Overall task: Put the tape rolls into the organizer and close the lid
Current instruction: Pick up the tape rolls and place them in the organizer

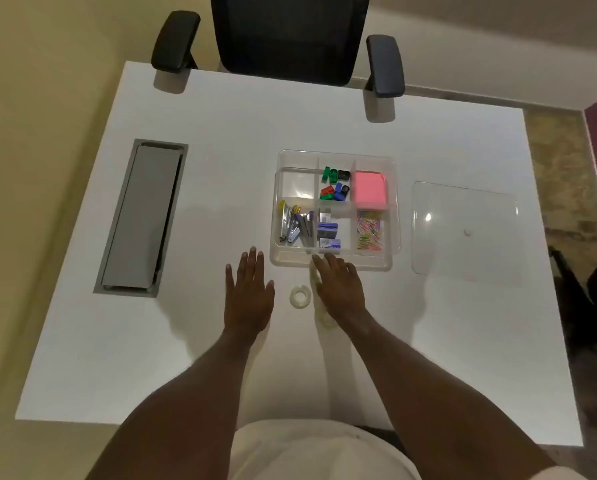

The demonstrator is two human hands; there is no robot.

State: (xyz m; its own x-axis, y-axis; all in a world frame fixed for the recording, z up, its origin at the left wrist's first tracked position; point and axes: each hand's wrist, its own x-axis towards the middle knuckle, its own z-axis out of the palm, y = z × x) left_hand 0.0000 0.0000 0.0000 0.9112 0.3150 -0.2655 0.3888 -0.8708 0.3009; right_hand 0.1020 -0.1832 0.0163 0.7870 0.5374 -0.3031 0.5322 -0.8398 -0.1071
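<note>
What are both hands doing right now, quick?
Left hand: open, flat on the table, holding nothing.
Right hand: over a tape roll near the organizer; grip cannot be told.

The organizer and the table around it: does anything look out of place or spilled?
Nothing is spilled or damaged. The lid lies off the organizer, flat on the table to its right. One tape roll sits loose between the hands.
</note>
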